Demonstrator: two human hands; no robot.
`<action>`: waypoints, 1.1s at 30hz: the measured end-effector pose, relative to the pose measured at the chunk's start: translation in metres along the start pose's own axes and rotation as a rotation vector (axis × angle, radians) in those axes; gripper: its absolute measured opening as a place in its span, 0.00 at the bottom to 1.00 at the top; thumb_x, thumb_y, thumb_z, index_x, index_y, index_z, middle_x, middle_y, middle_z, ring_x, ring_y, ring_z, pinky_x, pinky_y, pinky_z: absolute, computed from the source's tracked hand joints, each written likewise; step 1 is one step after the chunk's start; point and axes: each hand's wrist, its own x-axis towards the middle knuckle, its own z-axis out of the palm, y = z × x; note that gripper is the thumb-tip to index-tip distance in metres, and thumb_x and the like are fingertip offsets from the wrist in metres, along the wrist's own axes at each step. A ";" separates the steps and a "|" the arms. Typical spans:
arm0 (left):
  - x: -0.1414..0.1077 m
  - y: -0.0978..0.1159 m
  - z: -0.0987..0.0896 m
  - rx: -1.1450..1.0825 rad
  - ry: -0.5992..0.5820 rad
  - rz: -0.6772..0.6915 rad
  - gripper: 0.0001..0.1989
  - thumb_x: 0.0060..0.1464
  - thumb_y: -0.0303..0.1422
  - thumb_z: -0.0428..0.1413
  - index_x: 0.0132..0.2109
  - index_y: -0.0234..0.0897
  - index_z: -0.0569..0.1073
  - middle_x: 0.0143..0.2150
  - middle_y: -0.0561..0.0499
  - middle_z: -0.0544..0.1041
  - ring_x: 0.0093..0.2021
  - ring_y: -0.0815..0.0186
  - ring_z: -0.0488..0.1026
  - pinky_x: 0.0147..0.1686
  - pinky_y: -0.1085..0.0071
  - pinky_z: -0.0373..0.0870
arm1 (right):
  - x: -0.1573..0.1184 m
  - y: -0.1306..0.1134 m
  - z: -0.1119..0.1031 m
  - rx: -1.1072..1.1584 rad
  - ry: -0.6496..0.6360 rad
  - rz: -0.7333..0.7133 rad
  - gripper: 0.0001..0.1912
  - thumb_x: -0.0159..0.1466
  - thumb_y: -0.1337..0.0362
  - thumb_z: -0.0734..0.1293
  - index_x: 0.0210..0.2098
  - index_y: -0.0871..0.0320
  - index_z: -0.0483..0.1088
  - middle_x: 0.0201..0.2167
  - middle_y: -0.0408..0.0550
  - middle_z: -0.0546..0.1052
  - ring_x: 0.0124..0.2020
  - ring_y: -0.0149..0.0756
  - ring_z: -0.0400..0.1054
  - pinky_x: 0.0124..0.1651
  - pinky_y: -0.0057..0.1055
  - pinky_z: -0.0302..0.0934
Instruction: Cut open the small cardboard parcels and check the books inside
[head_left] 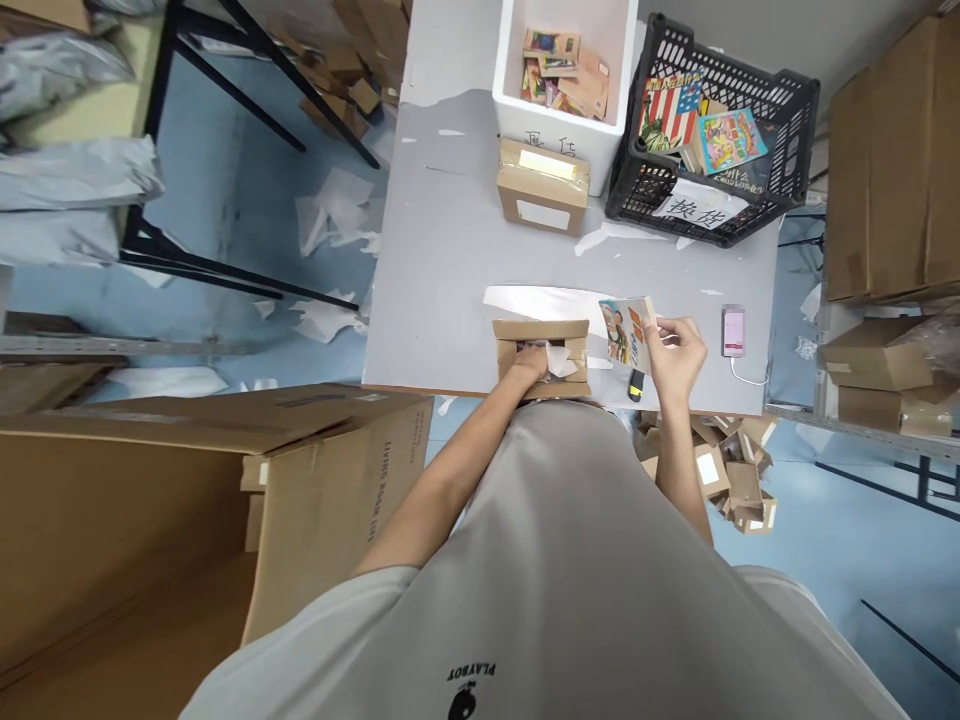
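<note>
An opened small cardboard box (541,330) sits at the front edge of the grey table. My left hand (531,362) reaches inside it, fingers hidden, beside a crumpled piece of white paper (559,360). To the right, my right hand (677,352) is closed on the right edge of a small book (624,332) with a colourful cover, held above the table. Just below the book lies a black and yellow cutter-like tool (636,385). A strip of white paper (551,299) lies behind the box.
Farther back are a taped carton (541,187), a white bin (559,128) of books and a black crate (784,150) of books. A phone (733,331) with a cable lies right. A large open carton (337,510) stands at left; small boxes (739,470) lie on the floor.
</note>
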 end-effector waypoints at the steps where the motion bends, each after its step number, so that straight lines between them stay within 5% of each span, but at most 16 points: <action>1: -0.005 -0.003 -0.003 -0.009 -0.025 0.016 0.19 0.55 0.28 0.71 0.54 0.29 0.86 0.56 0.26 0.87 0.56 0.43 0.87 0.58 0.59 0.79 | -0.002 -0.008 -0.002 -0.012 0.007 -0.017 0.12 0.67 0.53 0.75 0.35 0.56 0.83 0.32 0.42 0.77 0.35 0.37 0.72 0.40 0.34 0.68; 7: -0.064 -0.023 -0.045 -0.086 0.021 0.169 0.20 0.71 0.35 0.61 0.66 0.36 0.82 0.65 0.35 0.84 0.66 0.44 0.82 0.66 0.58 0.76 | -0.023 -0.062 -0.016 0.002 0.094 -0.138 0.15 0.71 0.50 0.76 0.36 0.53 0.82 0.32 0.43 0.77 0.34 0.37 0.71 0.41 0.36 0.69; 12: -0.118 -0.025 -0.106 -0.378 0.537 0.475 0.41 0.68 0.45 0.66 0.82 0.43 0.64 0.82 0.39 0.68 0.81 0.46 0.65 0.79 0.50 0.64 | -0.031 -0.109 -0.026 0.056 -0.074 -0.276 0.10 0.72 0.53 0.78 0.38 0.51 0.85 0.32 0.43 0.78 0.35 0.39 0.72 0.41 0.37 0.70; 16: -0.132 -0.024 -0.142 -0.513 0.376 0.667 0.26 0.66 0.54 0.67 0.63 0.45 0.84 0.64 0.45 0.85 0.67 0.47 0.79 0.79 0.44 0.62 | -0.018 -0.130 -0.021 0.089 -0.238 -0.310 0.12 0.72 0.51 0.78 0.38 0.50 0.86 0.33 0.44 0.79 0.37 0.39 0.74 0.44 0.38 0.72; 19: -0.132 -0.031 -0.149 -0.757 0.236 0.602 0.26 0.59 0.60 0.70 0.41 0.40 0.88 0.42 0.48 0.88 0.45 0.54 0.84 0.56 0.57 0.80 | -0.007 -0.128 -0.012 0.124 -0.219 -0.297 0.12 0.72 0.49 0.77 0.42 0.50 0.87 0.37 0.46 0.82 0.41 0.41 0.77 0.48 0.40 0.75; 22: -0.131 -0.042 -0.147 -1.010 0.293 0.450 0.31 0.49 0.62 0.75 0.39 0.36 0.87 0.34 0.49 0.84 0.34 0.60 0.79 0.34 0.68 0.75 | -0.006 -0.110 0.002 0.175 -0.115 -0.193 0.22 0.70 0.44 0.78 0.58 0.48 0.84 0.52 0.52 0.85 0.54 0.46 0.80 0.56 0.45 0.77; 25: -0.130 -0.044 -0.144 -1.259 0.386 0.340 0.34 0.44 0.62 0.77 0.41 0.35 0.86 0.34 0.49 0.85 0.32 0.63 0.77 0.31 0.71 0.73 | -0.020 -0.090 0.026 0.313 -0.097 -0.032 0.37 0.67 0.40 0.79 0.69 0.49 0.77 0.63 0.59 0.83 0.60 0.50 0.80 0.59 0.49 0.78; 27: -0.129 -0.041 -0.143 -1.393 0.399 0.309 0.36 0.41 0.62 0.79 0.41 0.35 0.86 0.35 0.48 0.86 0.31 0.63 0.79 0.33 0.70 0.76 | -0.035 -0.082 0.044 0.414 -0.177 0.044 0.41 0.65 0.38 0.80 0.70 0.52 0.77 0.61 0.61 0.84 0.57 0.51 0.81 0.57 0.49 0.79; 33: -0.128 -0.025 -0.144 -1.510 0.423 0.323 0.33 0.41 0.58 0.81 0.44 0.36 0.86 0.42 0.46 0.89 0.37 0.60 0.84 0.39 0.67 0.82 | -0.051 -0.086 0.065 0.478 -0.187 0.105 0.24 0.71 0.41 0.75 0.52 0.53 0.87 0.45 0.53 0.89 0.45 0.46 0.83 0.53 0.43 0.79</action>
